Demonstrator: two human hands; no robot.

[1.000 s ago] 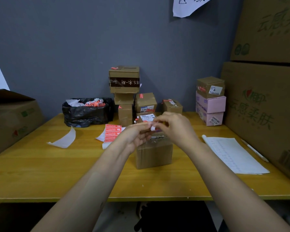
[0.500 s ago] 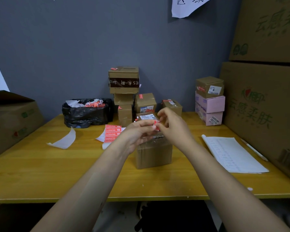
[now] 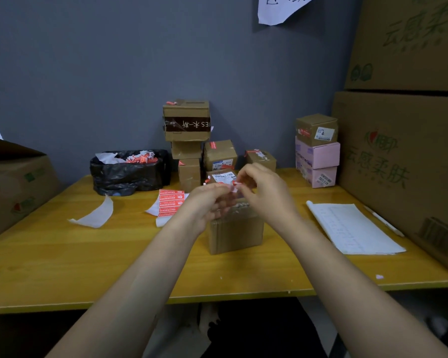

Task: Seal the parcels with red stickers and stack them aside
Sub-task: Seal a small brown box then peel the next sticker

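Note:
A small brown parcel [image 3: 235, 235] stands mid-table just below my hands. My left hand [image 3: 209, 202] and my right hand [image 3: 265, 188] meet above its top and pinch a small red-and-white sticker [image 3: 232, 184] between their fingertips. The hands are blurred, so I cannot tell how the sticker and its backing lie. A sheet of red stickers [image 3: 170, 202] lies left of the parcel. Behind it stand stacked sealed parcels [image 3: 186, 140], with two more [image 3: 219, 155] [image 3: 261, 158] beside them and a labelled one [image 3: 221, 177] half hidden by my hands.
A black bag of sticker scraps [image 3: 128, 171] sits at the back left, with a curled backing strip [image 3: 96, 215] before it. A paper pad [image 3: 352, 227] and pen [image 3: 384, 221] lie right. Pink and brown boxes [image 3: 317, 151] stack at back right; big cartons [image 3: 404, 161] [image 3: 13, 187] flank the table.
Both hands have stayed above the parcel, working the sticker between the fingertips. The right hand has shifted slightly up and right; a red bit of sticker showed, then a whiter piece.

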